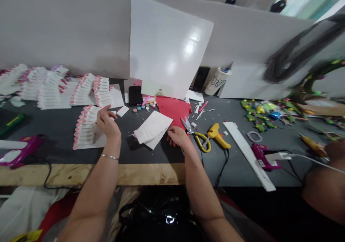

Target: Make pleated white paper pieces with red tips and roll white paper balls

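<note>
My left hand (107, 122) is raised over the right side of a fanned row of white paper pieces with pink ends (84, 129), its fingers apart and nothing visible in them. My right hand (178, 136) rests beside a small stack of white paper sheets (153, 127), close to its right corner. Its fingers are curled together, and whatever they may hold is hidden. A red sheet (174, 109) lies just beyond that hand. To its right are scissors with yellow handles (201, 141), blades partly open, and a yellow glue gun (219, 136).
More fanned white rows (50, 89) stand at the back left. A large white board (169, 48) leans on the wall, near a phone (201, 78) and a patterned cup (217, 80). A long white strip (249, 156) lies right. Another person's arm (325, 184) is at the right edge.
</note>
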Tool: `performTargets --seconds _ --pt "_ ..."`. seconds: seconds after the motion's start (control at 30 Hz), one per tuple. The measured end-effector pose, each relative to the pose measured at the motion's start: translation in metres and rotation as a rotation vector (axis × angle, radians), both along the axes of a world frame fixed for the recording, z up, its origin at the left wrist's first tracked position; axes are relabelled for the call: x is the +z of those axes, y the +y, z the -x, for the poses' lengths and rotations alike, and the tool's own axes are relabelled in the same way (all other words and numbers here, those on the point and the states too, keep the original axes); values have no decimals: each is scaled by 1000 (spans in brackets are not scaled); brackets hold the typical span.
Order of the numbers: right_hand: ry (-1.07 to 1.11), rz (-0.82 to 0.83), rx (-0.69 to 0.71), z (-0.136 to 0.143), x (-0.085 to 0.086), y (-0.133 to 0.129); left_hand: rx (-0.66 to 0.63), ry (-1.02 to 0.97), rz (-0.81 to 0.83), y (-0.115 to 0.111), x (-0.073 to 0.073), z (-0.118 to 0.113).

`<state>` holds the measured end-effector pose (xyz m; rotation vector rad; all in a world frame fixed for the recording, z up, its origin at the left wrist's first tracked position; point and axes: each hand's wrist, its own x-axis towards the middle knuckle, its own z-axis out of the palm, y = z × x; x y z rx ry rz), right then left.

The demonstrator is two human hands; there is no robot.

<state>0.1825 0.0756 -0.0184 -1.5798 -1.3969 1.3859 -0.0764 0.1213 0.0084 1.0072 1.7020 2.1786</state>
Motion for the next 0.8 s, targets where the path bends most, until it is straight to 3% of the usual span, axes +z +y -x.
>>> performTargets --seconds 0.17,0.33,0.53,0.6,0.67,0.8 --pt "-108 -64 41 -2 11 -6 17 38 91 1 -1 0" --pt "-239 -215 171 0 25 -15 -18 52 136 -2 -4 -3" --pt "-418 -493 210 -21 68 -33 -56 187 65 -7 -6 -5" --pt "-535 -533 198 -28 85 -19 -94 180 56 -8 -5 -8" --pt "-654 -542 177 -29 96 11 -120 184 49 -10 -2 -10" --pt "-911 -515 166 -15 89 88 -142 153 20 -13 -1 -12"
